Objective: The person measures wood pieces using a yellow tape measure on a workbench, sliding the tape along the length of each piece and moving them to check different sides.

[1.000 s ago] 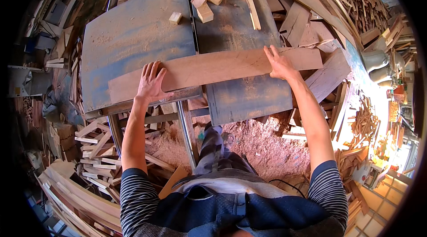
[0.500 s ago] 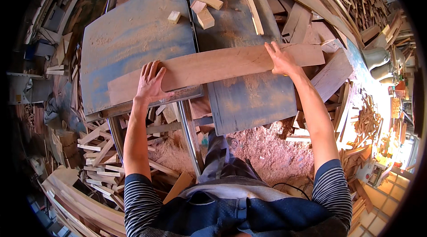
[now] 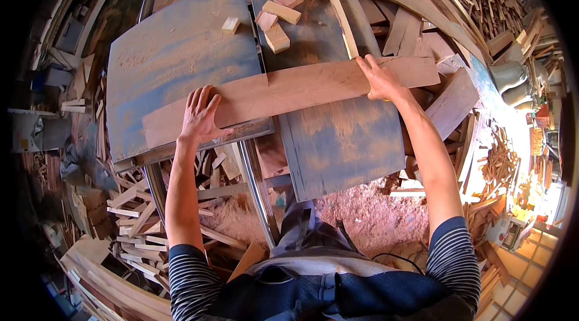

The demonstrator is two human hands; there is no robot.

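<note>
A long, reddish-brown wooden board (image 3: 295, 84) with a slightly curved outline lies crosswise over two metal table plates. My left hand (image 3: 200, 115) holds its left part from above, fingers spread across the wood toward the far edge and thumb stretched out near the close edge. Toward the right end, my right hand (image 3: 381, 81) grips the board across its width, fingertips at the far edge. A short cut line shows in the far edge above the gap between the plates. Whatever lies beneath the board is hidden.
Sawdust covers the left plate (image 3: 181, 37) and the right plate (image 3: 344, 146). Several small wood blocks (image 3: 282, 12) and a thin strip (image 3: 338, 10) lie beyond the board. Steel rails (image 3: 258, 191) run below. Offcuts (image 3: 139, 212) and sawdust (image 3: 386, 212) cover the floor.
The left plate, the board and both my hands have moved slightly away from me relative to the right plate. A cut line now shows in the board's far edge.
</note>
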